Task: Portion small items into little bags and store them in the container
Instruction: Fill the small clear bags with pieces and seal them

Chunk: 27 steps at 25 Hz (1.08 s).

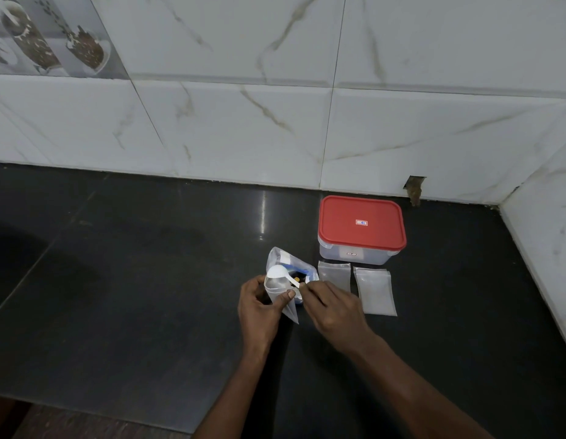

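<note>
My left hand [259,307] grips a small clear plastic bag [283,301] and holds it upright over the dark counter. My right hand [330,307] pinches the handle of a white plastic spoon [280,274], whose bowl sits over the mouth of the small bag. Just behind them stands a larger clear pouch [294,267] with blue print and small dark and yellow items inside. Two empty little bags [334,275] [375,291] lie flat to the right. A clear container with a red lid [361,228] stands closed behind them.
The black stone counter [148,264] runs back to a white marble-tiled wall [243,122] and a side wall [544,236] on the right. Its front edge [85,410] is at the lower left. A broken tile gap [414,190] shows behind the container.
</note>
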Tool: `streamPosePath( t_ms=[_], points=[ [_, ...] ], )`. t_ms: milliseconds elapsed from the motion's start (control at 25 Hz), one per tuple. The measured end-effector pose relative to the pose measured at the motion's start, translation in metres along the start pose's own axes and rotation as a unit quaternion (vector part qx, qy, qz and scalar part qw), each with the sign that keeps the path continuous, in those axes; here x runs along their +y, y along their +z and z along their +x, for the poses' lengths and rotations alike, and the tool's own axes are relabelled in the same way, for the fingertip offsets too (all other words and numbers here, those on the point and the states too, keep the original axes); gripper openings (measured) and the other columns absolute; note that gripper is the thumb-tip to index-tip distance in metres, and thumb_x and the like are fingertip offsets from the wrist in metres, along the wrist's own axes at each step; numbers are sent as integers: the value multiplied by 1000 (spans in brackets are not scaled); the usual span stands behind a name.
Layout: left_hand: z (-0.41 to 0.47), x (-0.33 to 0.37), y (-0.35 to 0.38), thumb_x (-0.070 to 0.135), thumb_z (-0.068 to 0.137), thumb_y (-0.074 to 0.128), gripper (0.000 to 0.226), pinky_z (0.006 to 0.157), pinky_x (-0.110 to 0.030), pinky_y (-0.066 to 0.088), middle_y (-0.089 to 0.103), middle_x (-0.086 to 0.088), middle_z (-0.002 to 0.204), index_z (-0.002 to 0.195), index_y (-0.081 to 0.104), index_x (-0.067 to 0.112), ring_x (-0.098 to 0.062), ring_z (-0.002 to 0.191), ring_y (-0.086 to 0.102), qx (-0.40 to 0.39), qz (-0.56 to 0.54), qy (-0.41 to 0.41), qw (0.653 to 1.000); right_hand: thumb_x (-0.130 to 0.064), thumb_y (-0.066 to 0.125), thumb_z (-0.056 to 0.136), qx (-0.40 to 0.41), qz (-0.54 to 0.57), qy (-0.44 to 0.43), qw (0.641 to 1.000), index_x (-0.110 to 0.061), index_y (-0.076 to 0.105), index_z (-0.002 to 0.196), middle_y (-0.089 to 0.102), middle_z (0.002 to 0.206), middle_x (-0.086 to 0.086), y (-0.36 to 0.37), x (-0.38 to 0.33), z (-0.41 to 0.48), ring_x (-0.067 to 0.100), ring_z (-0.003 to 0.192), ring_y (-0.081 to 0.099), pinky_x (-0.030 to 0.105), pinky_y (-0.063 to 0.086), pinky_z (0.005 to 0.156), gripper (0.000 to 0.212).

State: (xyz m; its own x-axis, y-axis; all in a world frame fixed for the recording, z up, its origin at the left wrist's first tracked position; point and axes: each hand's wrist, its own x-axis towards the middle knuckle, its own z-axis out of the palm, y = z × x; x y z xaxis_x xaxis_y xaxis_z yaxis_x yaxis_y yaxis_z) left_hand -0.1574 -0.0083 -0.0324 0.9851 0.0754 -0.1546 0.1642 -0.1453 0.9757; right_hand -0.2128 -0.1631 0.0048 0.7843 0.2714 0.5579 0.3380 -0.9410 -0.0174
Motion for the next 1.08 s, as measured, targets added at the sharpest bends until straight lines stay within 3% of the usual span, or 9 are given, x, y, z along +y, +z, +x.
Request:
streamPosePath(
  t_ms=[120, 240, 360, 480, 560, 680, 800, 960, 1080],
  points=[
    [-3, 5, 0, 44, 55, 89, 51, 86, -48, 60, 68, -1, 115, 95, 61, 56, -15, 99, 72, 3, 4, 11, 1000, -11, 79, 75, -28, 21, 121, 992, -9, 73, 95, 69, 87, 7, 3, 2, 11, 17, 71, 67, 26, 54, 56, 20],
    [-8, 11, -2, 27, 63, 93, 56, 86, -44, 59, 67, 1, 113, 92, 58, 60, -13, 97, 70, 24, 33, 41, 998, -20, 66, 88, -131, 98, 324, 932, -13, 75, 96, 71, 90, 6, 7, 11, 36, 20, 78, 67, 29, 51, 65, 14],
    [-13, 13, -1, 30, 64, 92, 51, 80, -43, 60, 69, 6, 106, 96, 59, 52, -11, 90, 70, 21, 44, 54, 997, -29, 54, 95, -235, 102, 346, 903, -14, 72, 109, 66, 110, 8, 12, 16, 48, 23, 95, 63, 27, 44, 73, 27],
    [-12, 20, 3, 40, 64, 89, 46, 80, -45, 59, 71, 9, 102, 101, 61, 38, -12, 92, 70, 1, 44, 61, 997, -45, 52, 95, -150, 171, 355, 907, -19, 68, 119, 57, 116, -2, -1, 15, 44, 15, 97, 61, 30, 50, 79, 39],
    [-14, 28, 10, 39, 68, 86, 43, 78, -43, 60, 72, 7, 101, 104, 62, 36, -13, 91, 70, -21, 48, 80, 995, -55, 59, 87, -92, 306, 375, 870, -24, 70, 115, 63, 101, -10, -16, 12, 37, 4, 84, 60, 29, 53, 73, 43],
    [-22, 37, 22, 20, 75, 82, 42, 82, -35, 59, 72, 12, 99, 110, 61, 30, -4, 91, 69, -60, 46, 105, 992, -35, 76, 78, -79, 407, 405, 815, -22, 75, 101, 72, 85, -9, -24, 7, 26, 4, 74, 66, 30, 56, 70, 27],
    [-26, 38, 31, 15, 68, 89, 62, 81, -18, 54, 68, 15, 106, 118, 56, 31, 5, 95, 65, -124, 29, 73, 989, -13, 75, 82, -32, 478, 457, 749, -11, 75, 104, 76, 94, -1, -31, 21, 13, 13, 87, 72, 41, 59, 82, 22],
    [-32, 37, 38, 22, 83, 74, 37, 91, -42, 56, 75, -4, 111, 118, 65, 25, -23, 105, 71, -177, -92, 13, 980, -5, 71, 84, -31, 475, 446, 758, -11, 74, 108, 76, 98, -1, -52, 41, 0, 12, 93, 71, 29, 57, 86, 25],
    [-34, 41, 41, 11, 90, 70, 11, 90, -50, 55, 77, -13, 99, 100, 72, 7, -30, 96, 73, -168, -111, -6, 980, -3, 71, 84, 26, 505, 493, 708, -9, 73, 104, 76, 93, 3, -57, 43, -4, 13, 85, 72, 25, 58, 73, 21]
  ],
)
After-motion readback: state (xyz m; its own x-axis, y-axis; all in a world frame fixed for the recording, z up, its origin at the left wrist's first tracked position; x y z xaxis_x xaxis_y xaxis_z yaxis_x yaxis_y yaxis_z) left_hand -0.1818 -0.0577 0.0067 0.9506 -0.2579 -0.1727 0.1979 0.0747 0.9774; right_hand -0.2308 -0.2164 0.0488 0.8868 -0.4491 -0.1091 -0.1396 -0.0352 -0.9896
